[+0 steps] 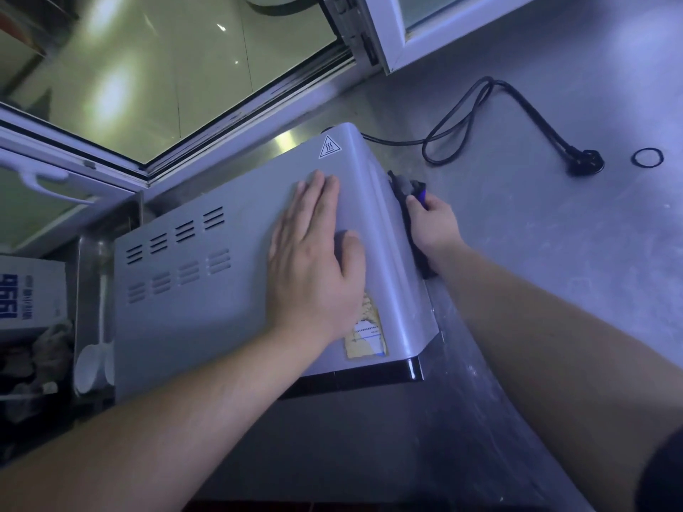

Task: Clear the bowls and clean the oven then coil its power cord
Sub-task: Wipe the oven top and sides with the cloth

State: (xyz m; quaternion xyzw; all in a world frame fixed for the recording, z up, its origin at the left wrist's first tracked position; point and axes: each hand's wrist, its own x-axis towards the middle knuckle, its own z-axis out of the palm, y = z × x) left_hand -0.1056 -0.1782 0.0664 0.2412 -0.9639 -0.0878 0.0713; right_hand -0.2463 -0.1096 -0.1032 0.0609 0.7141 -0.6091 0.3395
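Observation:
A grey oven with vent slots and a heat warning sticker stands on the steel counter. My left hand lies flat on its top, fingers spread. My right hand presses a dark cloth against the oven's right side wall. The black power cord runs from the oven's back across the counter in a loose loop, ending at its plug. No bowls are in view.
A black rubber ring lies right of the plug. White window frames run along the counter's far edge. To the left are a steel tray holding a white spoon and a printed box.

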